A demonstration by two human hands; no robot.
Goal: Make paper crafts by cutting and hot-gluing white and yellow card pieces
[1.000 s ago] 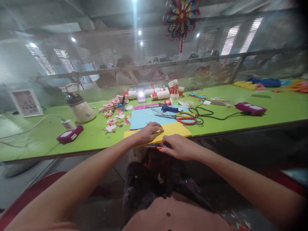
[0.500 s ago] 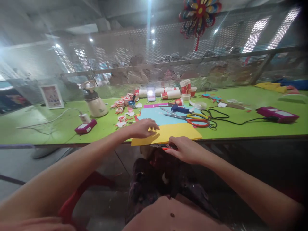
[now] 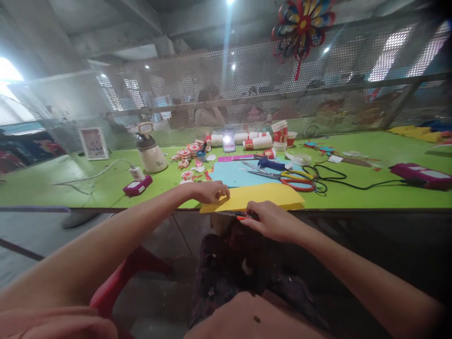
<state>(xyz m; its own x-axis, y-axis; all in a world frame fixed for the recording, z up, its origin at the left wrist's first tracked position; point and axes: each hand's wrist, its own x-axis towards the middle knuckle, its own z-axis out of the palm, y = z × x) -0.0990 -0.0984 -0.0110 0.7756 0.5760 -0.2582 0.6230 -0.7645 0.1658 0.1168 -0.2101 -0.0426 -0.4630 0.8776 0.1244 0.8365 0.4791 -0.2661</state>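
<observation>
Yellow paper [image 3: 247, 196] lies at the table's front edge, partly over a light blue sheet [image 3: 226, 173]. My left hand [image 3: 211, 192] pinches the yellow paper near its left end, thumb and fingers together. Wrapped round a small pair of scissors [image 3: 231, 214], my right hand [image 3: 265, 216] is at the paper's front edge. The scissor blades point left, just below that edge. Behind the paper, larger scissors with red and yellow handles [image 3: 298, 181] lie on the blue sheet, beside a dark blue tool [image 3: 270, 163].
Paper cups [image 3: 280, 134], a lit phone [image 3: 229, 141] and cut paper pieces [image 3: 190, 150] stand or lie further back. At left are a cream pot [image 3: 152, 155], a photo frame [image 3: 93, 144] and a purple socket box [image 3: 137, 186]. Another purple box [image 3: 420, 175] with a black cable is at right.
My left hand has gone from spread fingers over the yellow paper to a pinch on it. The paper's right part has lifted slightly. The camera view has shifted a little left.
</observation>
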